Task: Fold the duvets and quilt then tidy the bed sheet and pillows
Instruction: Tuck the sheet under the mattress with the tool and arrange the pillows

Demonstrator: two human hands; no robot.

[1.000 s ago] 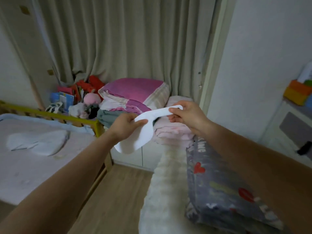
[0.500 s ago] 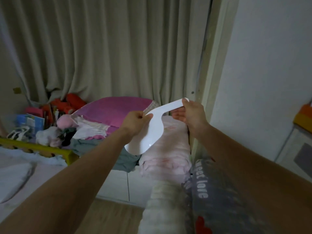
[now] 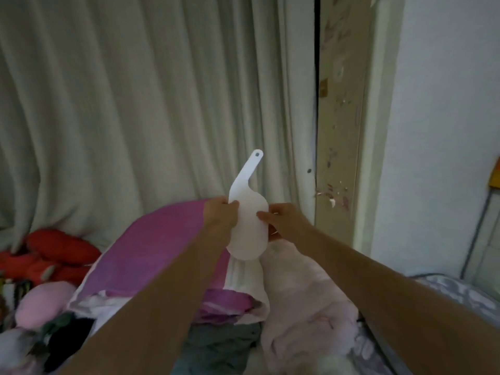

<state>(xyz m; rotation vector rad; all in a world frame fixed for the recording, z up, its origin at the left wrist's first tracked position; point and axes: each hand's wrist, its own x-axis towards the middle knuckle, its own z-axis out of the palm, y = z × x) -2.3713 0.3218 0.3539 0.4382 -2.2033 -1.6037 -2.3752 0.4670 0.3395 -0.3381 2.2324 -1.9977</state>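
Head view: both arms reach forward, holding a flat white paddle-shaped plastic piece (image 3: 247,223) upright in front of the beige curtain (image 3: 151,98). Its narrow handle with a small hole points up; the wide rounded end hangs down. Left hand (image 3: 220,216) grips the paddle's left edge, fingers curled round it, thumb on the front. Right hand (image 3: 284,221) pinches the paddle's right edge, fingertips (image 3: 261,214) on the front face.

Below the paddle, a folded pale pink fluffy duvet (image 3: 305,307) lies piled, running down toward the bottom edge. Left of the paddle and partly behind the left forearm sits a magenta pillow (image 3: 159,250) with white trim, resting on mixed pink and white bedding. A dark grey cloth (image 3: 216,347) lies under that, low in frame. Far left of the paddle: red plush items (image 3: 54,253) and a pink plush (image 3: 40,304). Right of the paddle stands a pale door frame (image 3: 343,131) with peeling sticker bits, then a white wall (image 3: 443,131). Bottom right, a grey patterned quilt (image 3: 465,296) edge shows behind the right forearm.
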